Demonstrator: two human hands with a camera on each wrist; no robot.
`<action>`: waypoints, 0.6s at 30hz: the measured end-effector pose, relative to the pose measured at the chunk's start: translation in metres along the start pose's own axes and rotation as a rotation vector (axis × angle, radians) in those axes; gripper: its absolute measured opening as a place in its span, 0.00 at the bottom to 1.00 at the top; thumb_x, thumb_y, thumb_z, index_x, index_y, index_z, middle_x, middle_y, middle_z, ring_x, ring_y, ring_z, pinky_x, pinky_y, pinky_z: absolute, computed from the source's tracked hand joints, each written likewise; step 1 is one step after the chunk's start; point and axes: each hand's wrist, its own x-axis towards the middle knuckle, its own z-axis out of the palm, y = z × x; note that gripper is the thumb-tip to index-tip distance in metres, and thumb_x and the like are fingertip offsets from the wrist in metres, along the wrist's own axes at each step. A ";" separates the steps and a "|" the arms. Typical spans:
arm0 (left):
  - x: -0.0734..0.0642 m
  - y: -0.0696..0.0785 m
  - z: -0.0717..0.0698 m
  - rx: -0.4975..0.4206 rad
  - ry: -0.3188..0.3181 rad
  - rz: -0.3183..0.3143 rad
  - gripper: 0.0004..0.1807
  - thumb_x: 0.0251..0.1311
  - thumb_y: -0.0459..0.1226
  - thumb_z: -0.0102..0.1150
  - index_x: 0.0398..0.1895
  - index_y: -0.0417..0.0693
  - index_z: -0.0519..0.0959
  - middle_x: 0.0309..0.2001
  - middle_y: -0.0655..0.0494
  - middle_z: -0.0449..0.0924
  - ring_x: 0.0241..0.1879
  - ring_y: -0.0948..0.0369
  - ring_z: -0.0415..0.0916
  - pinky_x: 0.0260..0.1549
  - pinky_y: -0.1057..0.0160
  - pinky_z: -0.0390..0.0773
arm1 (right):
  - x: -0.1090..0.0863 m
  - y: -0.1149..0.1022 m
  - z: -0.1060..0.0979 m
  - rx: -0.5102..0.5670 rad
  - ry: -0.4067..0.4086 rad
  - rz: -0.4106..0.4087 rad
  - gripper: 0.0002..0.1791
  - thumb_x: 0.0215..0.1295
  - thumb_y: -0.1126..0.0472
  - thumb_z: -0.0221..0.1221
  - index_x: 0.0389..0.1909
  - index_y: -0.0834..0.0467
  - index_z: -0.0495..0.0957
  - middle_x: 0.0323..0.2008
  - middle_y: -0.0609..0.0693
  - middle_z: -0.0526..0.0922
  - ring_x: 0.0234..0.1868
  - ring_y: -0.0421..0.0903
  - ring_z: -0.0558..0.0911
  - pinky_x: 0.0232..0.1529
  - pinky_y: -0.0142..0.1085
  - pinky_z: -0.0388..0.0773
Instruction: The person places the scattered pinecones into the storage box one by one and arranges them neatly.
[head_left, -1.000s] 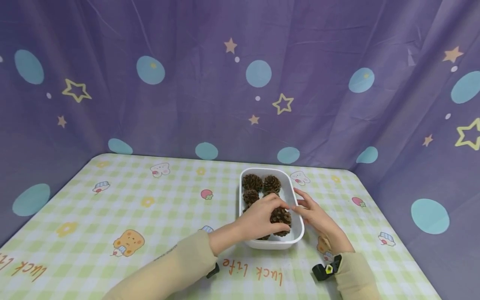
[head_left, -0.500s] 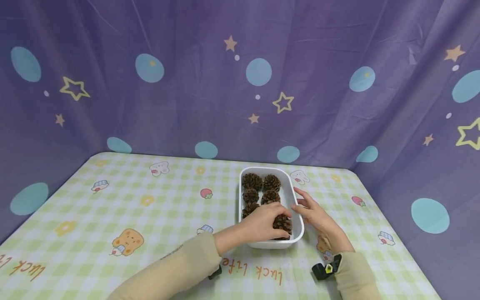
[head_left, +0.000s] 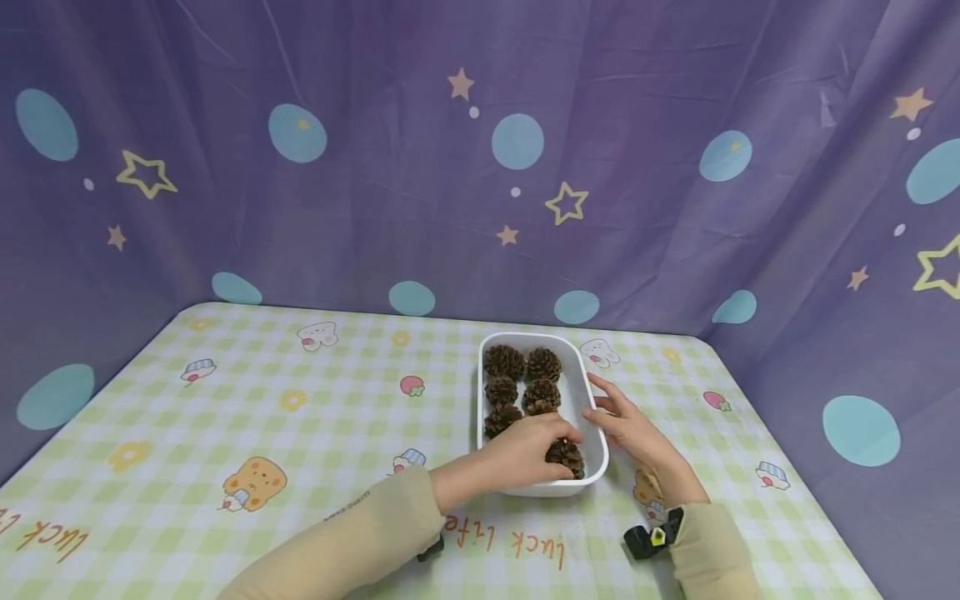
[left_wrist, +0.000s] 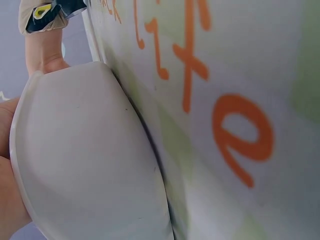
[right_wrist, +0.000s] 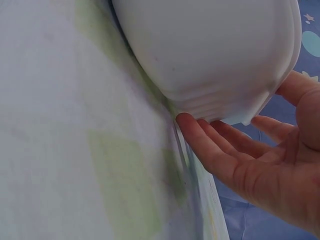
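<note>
A white rectangular box [head_left: 589, 400] holds several brown pine cones [head_left: 504, 363] in two columns. My left hand [head_left: 525, 450] reaches over its near end, fingers and thumb curled round a pine cone [head_left: 566, 457] in the near right corner. The palm hides part of the near left area inside. My right hand [head_left: 633, 433] rests against the right side, thumb and index finger at the rim. In the right wrist view its fairly straight fingers [right_wrist: 215, 155] touch the box's outer wall [right_wrist: 210, 50]. The left wrist view shows mostly the outer wall [left_wrist: 90, 145].
A green-and-white checked cloth [head_left: 345, 433] with printed cartoons and lettering covers the table. Behind and beside it hangs a purple curtain [head_left: 420, 208] with stars and blue ovals. A black strap [head_left: 652, 537] sits at the right wrist.
My left hand has lowered slightly toward the near end, bringing the pine cone down into the near right corner. More cones behind it have come into view. The right hand stays put.
</note>
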 end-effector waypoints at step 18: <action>-0.009 -0.004 -0.013 -0.041 0.059 0.001 0.14 0.58 0.44 0.57 0.47 0.52 0.78 0.46 0.62 0.76 0.44 0.65 0.74 0.44 0.71 0.74 | 0.006 0.006 -0.002 -0.001 0.032 0.056 0.36 0.65 0.54 0.52 0.70 0.42 0.45 0.61 0.62 0.62 0.51 0.52 0.76 0.44 0.46 0.78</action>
